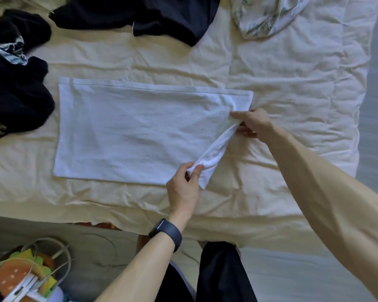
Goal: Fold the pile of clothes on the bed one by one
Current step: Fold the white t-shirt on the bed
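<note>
Both hands' grips (182,182) (252,124) bunch the white garment's (129,131) hidden sleeve.

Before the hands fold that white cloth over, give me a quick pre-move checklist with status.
1. Left hand gripping the near right corner of the white cloth: ok.
2. Right hand gripping the same right edge farther up: ok.
3. Rest of cloth lying flat on the bed sheet: ok, light wrinkles only.
4. Held edge straight: not ok, it is bunched between the hands.
5. Black clothes clear of the cloth's left edge: ok, a gap shows.
6. Cloth's underside smooth: cannot tell.
</note>
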### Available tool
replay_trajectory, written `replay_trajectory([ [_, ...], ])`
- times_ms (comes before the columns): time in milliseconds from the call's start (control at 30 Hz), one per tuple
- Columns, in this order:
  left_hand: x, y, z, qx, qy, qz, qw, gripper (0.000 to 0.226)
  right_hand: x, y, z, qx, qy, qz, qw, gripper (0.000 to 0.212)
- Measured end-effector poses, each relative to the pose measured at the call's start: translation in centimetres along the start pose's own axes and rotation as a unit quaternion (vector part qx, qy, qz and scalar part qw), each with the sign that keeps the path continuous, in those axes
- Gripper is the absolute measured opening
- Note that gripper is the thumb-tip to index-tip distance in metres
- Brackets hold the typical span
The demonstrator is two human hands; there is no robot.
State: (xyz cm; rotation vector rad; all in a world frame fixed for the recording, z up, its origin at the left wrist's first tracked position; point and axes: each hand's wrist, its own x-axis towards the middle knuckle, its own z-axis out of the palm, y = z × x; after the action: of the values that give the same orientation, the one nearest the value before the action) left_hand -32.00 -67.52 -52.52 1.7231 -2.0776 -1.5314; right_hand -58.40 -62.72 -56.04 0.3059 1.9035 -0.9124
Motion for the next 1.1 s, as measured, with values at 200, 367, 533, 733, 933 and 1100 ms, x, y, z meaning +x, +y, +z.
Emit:
replay_trajectory([
  [200,1.9,-1.4,-3.3,-0.053,-0.013,-0.075,0.996,0.036,-0.4,-1.6,2.3,0.020,0.043,0.010,0.999,0.015],
  [367,2.9,-0.8,-5.9,-0.065,-0.018,-0.049,0.996,0.019,-1.2,-3.9,4.8,-0.063,0.098,-0.009,0.993,0.006],
  [533,3.9,-2.0,-11.5,-0.111,0.030,-0.043,0.992,0.005,-4.3,-9.1,11.8,-0.119,0.131,-0.072,0.982,0.011],
  [733,7.4,-7.6,-20.6,-0.124,0.079,-0.110,0.983,0.026,-7.6,-14.7,27.0,-0.334,0.098,-0.165,0.923,0.031],
  [933,12.5,-13.8,-27.4,-0.031,0.075,-0.145,0.986,0.021,-6.3,-15.8,41.0,-0.448,0.092,-0.216,0.863,0.046],
  [1100,14.6,-16.4,-29.9,0.028,0.029,-0.181,0.983,0.029,-5.0,-15.8,46.7,-0.504,0.121,-0.223,0.825,0.043],
])
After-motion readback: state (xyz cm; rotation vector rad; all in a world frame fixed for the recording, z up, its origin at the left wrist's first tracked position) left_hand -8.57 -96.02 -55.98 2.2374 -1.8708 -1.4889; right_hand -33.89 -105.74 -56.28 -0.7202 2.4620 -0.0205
